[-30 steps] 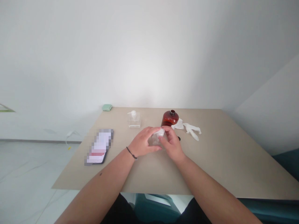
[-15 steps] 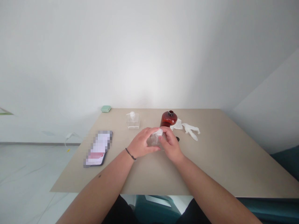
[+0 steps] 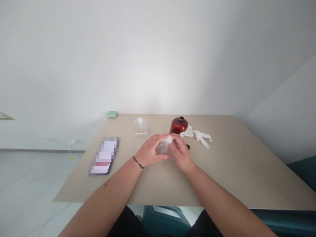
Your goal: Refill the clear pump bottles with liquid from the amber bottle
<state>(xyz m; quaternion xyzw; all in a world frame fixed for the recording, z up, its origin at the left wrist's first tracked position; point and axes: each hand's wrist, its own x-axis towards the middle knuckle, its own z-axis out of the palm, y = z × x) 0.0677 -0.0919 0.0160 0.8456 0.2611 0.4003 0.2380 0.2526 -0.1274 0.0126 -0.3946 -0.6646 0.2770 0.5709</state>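
Your left hand [image 3: 150,150] and right hand [image 3: 180,154] close around a clear square bottle [image 3: 163,148] over the middle of the bench [image 3: 222,174].

Both grips are pressed together on it: your left fingers [image 3: 158,141] curl around the near side, and your right fingers [image 3: 174,144] press in at the top, against a white tissue [image 3: 169,140] bunched there. You can't tell whether the bottle touches the bench. Just behind your right hand stands an amber bottle [image 3: 178,125], with a small black object [image 3: 188,147] beside that hand and crumpled white tissue [image 3: 201,138] further right. A clear pump bottle [image 3: 141,127] stands behind your left hand, and a pixelated phone [image 3: 104,156] lies further left.
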